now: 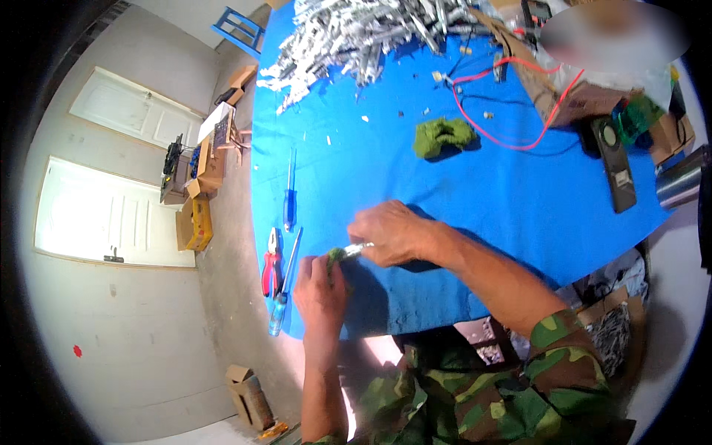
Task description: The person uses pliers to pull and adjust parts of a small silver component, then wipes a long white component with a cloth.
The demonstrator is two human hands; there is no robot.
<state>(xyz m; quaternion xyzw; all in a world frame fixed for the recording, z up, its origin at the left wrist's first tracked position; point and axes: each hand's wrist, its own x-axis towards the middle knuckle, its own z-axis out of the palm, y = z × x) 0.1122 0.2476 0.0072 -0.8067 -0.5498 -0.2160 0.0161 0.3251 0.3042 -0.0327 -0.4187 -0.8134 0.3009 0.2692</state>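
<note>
My left hand [319, 293] is closed around a crumpled green cloth [336, 256] near the table's front edge. A slim silvery piece [356, 250] sticks out of that cloth toward my right hand [391, 233]. My right fingers are curled at the piece's other end, slightly smeared by motion. Left of my hands lie red-handled pliers [271, 265], a screwdriver with a clear blue handle [278, 313] and another with a dark blue handle [289, 208]. A second green cloth, perhaps a glove [443, 139], lies crumpled beyond my right hand.
A large heap of silvery slim pieces [356, 37] covers the far end of the blue-covered table [356, 170]. At the right are a pink-red cable [475, 127], a cardboard box [571, 102] and a dark, long device [614, 167]. Small scraps dot the cloth.
</note>
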